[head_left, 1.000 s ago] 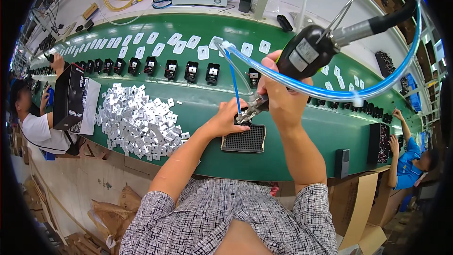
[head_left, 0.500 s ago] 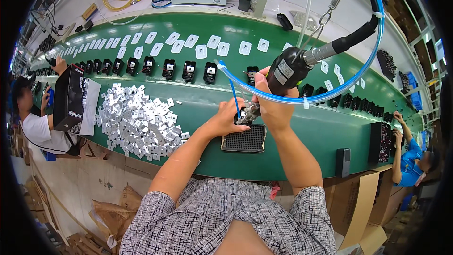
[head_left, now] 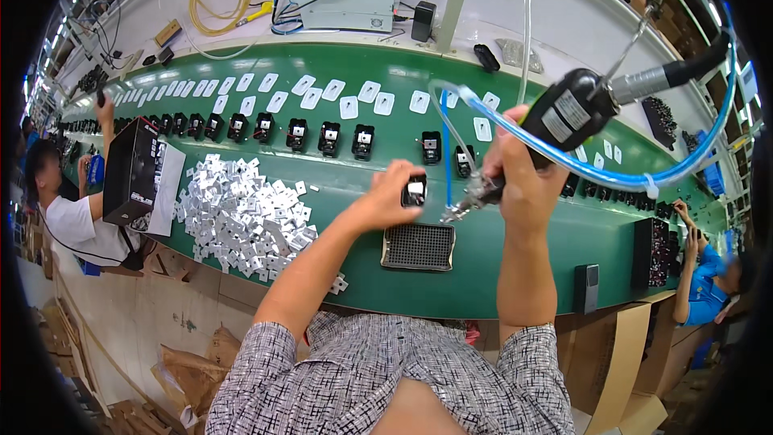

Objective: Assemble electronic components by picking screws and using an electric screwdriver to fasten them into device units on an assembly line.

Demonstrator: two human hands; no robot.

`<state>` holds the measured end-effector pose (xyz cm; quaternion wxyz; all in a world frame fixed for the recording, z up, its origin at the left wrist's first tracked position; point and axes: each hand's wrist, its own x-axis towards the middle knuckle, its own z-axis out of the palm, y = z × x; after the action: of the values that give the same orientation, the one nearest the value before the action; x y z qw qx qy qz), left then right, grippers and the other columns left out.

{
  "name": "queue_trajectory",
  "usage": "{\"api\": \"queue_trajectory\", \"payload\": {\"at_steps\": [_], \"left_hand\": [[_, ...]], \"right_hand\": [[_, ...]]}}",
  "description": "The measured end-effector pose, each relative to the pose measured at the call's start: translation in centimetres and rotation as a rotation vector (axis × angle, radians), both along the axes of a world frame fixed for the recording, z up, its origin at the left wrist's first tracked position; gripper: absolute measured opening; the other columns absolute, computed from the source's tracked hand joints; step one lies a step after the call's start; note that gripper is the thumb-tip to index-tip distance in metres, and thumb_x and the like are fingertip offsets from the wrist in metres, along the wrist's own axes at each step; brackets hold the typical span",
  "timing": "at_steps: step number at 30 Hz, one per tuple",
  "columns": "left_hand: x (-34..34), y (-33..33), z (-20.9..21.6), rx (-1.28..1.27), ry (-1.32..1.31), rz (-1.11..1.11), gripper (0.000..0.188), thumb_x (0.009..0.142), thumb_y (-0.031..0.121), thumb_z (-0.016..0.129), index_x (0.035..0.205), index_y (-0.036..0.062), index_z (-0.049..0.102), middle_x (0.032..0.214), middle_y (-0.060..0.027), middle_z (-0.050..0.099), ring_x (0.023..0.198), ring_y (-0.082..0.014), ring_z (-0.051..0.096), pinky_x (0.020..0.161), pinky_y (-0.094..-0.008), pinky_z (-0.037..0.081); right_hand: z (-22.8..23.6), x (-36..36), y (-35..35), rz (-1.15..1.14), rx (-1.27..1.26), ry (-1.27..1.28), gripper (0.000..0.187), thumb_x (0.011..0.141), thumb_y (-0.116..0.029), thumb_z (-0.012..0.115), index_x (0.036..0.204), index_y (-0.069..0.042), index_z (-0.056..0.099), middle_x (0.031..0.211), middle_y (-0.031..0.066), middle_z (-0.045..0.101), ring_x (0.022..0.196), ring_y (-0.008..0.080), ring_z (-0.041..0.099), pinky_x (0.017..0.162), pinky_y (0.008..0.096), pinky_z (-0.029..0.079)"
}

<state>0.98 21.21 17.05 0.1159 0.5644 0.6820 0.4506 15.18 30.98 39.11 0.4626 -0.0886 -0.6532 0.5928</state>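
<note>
My left hand (head_left: pixel 386 197) grips a small black housing (head_left: pixel 415 191) with a light plate inside, holding it just above the far edge of a black gridded tray (head_left: pixel 418 247). Wrapped round a black power screwdriver (head_left: pixel 566 115), my right hand (head_left: pixel 523 181) keeps the tool tilted. Its metal nose (head_left: pixel 475 196) points down and left, with the tip to the right of the housing and apart from it. A clear blue air hose (head_left: pixel 596 171) loops in front of the tool. A heap of silvery square plates (head_left: pixel 245 217) lies left of my left forearm.
A row of black housings (head_left: pixel 328 138) runs along the green bench (head_left: pixel 362 181), with white cards (head_left: pixel 349 107) behind. Co-workers sit at left (head_left: pixel 68 205) and right (head_left: pixel 708 282). A black box (head_left: pixel 133 169) stands left, a small grey-black device (head_left: pixel 586 288) near the front edge.
The screwdriver has moved up and right, away from the housing, in my right hand. My left hand still holds the housing, now lifted slightly and in plainer view.
</note>
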Motion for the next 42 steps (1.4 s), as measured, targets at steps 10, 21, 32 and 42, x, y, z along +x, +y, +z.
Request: {"api": "queue_trajectory", "payload": {"at_steps": [10, 21, 32, 42], "left_hand": [[-6.6, 5.5, -0.3, -0.200, 0.457, 0.205, 0.081, 0.073, 0.033, 0.084, 0.141, 0.0059, 0.049, 0.137, -0.0116, 0.052, 0.128, -0.0293, 0.049, 0.108, -0.0484, 0.032], [-2.8, 6.7, 0.9, -0.109, 0.586, 0.202, 0.080, 0.073, 0.040, 0.085, 0.140, 0.0089, 0.054, 0.136, -0.0043, 0.057, 0.126, -0.0270, 0.051, 0.107, -0.0481, 0.031], [1.7, -1.6, -2.3, -0.033, -0.167, -0.079, 0.082, 0.073, 0.033, 0.087, 0.143, 0.0082, 0.051, 0.136, -0.0122, 0.059, 0.116, -0.0302, 0.053, 0.106, -0.0446, 0.034], [2.3, -1.8, -1.9, -0.054, -0.231, -0.046, 0.088, 0.071, 0.027, 0.090, 0.146, 0.0066, 0.049, 0.136, -0.0132, 0.059, 0.112, -0.0346, 0.052, 0.106, -0.0433, 0.036]], "right_hand": [[-5.7, 4.2, 1.9, -0.128, 0.046, -0.161, 0.020, 0.089, -0.005, 0.071, 0.107, 0.001, 0.065, 0.078, 0.0061, 0.066, 0.054, 0.0111, 0.055, 0.050, 0.0224, 0.045], [-5.4, 3.2, 1.1, -0.019, -0.023, -0.102, 0.019, 0.089, -0.006, 0.073, 0.106, 0.001, 0.067, 0.082, 0.0066, 0.068, 0.057, 0.0107, 0.057, 0.051, 0.0224, 0.046], [-5.7, -3.6, -1.4, 0.066, -0.014, -0.007, 0.018, 0.089, -0.007, 0.074, 0.103, 0.000, 0.067, 0.078, 0.0044, 0.067, 0.054, 0.0098, 0.057, 0.050, 0.0217, 0.045], [-7.8, -4.0, -1.6, 0.051, -0.061, -0.063, 0.021, 0.086, -0.003, 0.074, 0.105, 0.004, 0.068, 0.090, 0.0097, 0.075, 0.074, 0.0138, 0.068, 0.069, 0.0250, 0.055]]}}
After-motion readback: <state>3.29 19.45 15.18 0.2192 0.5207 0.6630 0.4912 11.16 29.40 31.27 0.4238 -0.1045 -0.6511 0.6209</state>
